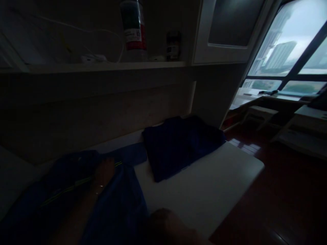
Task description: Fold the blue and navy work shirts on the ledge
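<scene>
Garment is lying beneath the left hand, while the right hand is showing near its edge; darkness is hiding whether either hand's fingers are gripping.

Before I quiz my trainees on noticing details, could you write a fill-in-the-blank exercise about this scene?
The left hand touches the striped blue garment, and a bracelet circles that hand's ____.
In the picture, the folded navy garment lies to the striped garment's ____.
The navy garment rests on a table coloured ____.

Missing words: wrist; right; white.
</scene>
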### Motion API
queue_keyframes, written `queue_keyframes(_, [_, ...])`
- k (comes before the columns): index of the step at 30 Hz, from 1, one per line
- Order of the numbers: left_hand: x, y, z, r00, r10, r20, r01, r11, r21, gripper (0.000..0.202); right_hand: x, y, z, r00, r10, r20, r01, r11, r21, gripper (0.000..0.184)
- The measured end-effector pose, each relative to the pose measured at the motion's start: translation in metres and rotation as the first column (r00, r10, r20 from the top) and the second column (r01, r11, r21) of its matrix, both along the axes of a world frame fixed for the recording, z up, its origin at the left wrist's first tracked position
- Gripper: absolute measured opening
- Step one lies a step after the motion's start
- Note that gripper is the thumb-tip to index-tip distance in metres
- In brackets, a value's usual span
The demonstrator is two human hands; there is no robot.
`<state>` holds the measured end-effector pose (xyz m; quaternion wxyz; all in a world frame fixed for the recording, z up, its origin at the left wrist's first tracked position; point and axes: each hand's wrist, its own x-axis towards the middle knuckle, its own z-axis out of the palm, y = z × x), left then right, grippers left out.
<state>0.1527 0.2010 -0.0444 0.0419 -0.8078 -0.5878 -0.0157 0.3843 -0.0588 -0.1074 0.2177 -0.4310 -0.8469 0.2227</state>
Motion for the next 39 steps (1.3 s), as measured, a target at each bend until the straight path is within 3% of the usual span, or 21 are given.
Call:
queue_keyframes(2, [0.038,-0.021,0.001,0.993,-0.092,0.077,0.094,0.995,-0.034,0.041,0.035,0.004,0.015,0.981,-0.166,-0.099,0.163,0.986,-0.03,0.023])
queue_keyframes(4, [0.08,-0.04,0.0,0.97,-0.17,0.174,0.186,0.979,-0.08,0.039,0.077,0.025,0.029,0.91,-0.386,-0.154,0.378,0.923,-0.077,0.028])
queue_keyframes(5, [0.1,-0.048,-0.002,0.957,-0.187,0.22,0.213,0.972,-0.101,0.039,0.101,0.039,0.035,0.856,-0.499,-0.137,0.489,0.866,-0.099,0.029])
queue_keyframes(8, [0.15,-0.067,-0.008,0.937,-0.157,0.311,0.214,0.964,-0.157,0.047,0.174,0.084,0.048,0.595,-0.799,0.086,0.803,0.593,-0.052,0.038])
queue_keyframes(9, [0.162,-0.073,-0.01,0.935,-0.142,0.325,0.205,0.964,-0.17,0.05,0.195,0.095,0.051,0.559,-0.82,0.119,0.827,0.562,-0.017,0.041])
queue_keyframes(10, [0.171,-0.078,-0.013,0.932,-0.136,0.335,0.204,0.963,-0.177,0.052,0.213,0.103,0.053,0.55,-0.821,0.152,0.829,0.559,0.018,0.042])
queue_keyframes(14, [0.189,-0.099,-0.02,0.909,-0.268,0.32,0.325,0.935,-0.14,0.045,0.255,0.111,0.053,0.704,-0.672,0.231,0.67,0.736,0.098,0.043])
queue_keyframes(16, [0.191,-0.104,-0.021,0.907,-0.328,0.265,0.367,0.923,-0.112,0.036,0.263,0.108,0.048,0.724,-0.625,0.292,0.61,0.778,0.152,0.047])
queue_keyframes(20, [0.193,-0.104,-0.017,0.918,-0.342,0.202,0.365,0.927,-0.089,0.031,0.272,0.101,0.043,0.673,-0.642,0.368,0.617,0.761,0.202,0.052])
queue_keyframes(23, [0.192,-0.104,-0.006,0.919,-0.355,0.173,0.371,0.926,-0.067,0.035,0.278,0.095,0.049,0.634,-0.649,0.42,0.619,0.752,0.228,0.044])
queue_keyframes(27, [0.187,-0.115,0.014,0.902,-0.415,0.118,0.424,0.903,-0.068,0.044,0.285,0.084,0.064,0.674,-0.592,0.442,0.562,0.799,0.214,0.038])
queue_keyframes(31, [0.164,-0.152,0.03,0.886,-0.444,0.134,0.463,0.862,-0.207,0.052,0.286,0.059,0.078,0.794,-0.468,0.388,0.48,0.874,0.072,0.046])
queue_keyframes(33, [0.149,-0.175,0.035,0.894,-0.397,0.208,0.446,0.838,-0.315,0.052,0.289,0.045,0.083,0.908,-0.317,0.274,0.364,0.92,-0.141,0.043])
queue_keyframes(35, [0.135,-0.192,0.036,0.894,-0.325,0.309,0.437,0.785,-0.439,0.043,0.297,0.037,0.084,0.971,-0.203,0.128,0.236,0.911,-0.339,0.033])
queue_keyframes(37, [0.125,-0.195,0.03,0.87,-0.253,0.423,0.465,0.704,-0.536,0.029,0.312,0.04,0.082,0.961,-0.275,0.039,0.269,0.885,-0.38,0.027])
queue_keyframes(38, [0.123,-0.191,0.024,0.854,-0.206,0.477,0.473,0.688,-0.55,0.027,0.322,0.047,0.08,0.927,-0.375,0.024,0.36,0.868,-0.341,0.029])
queue_keyframes(39, [0.121,-0.183,0.017,0.84,-0.144,0.522,0.456,0.708,-0.539,0.03,0.334,0.056,0.077,0.873,-0.487,0.015,0.472,0.837,-0.278,0.032])
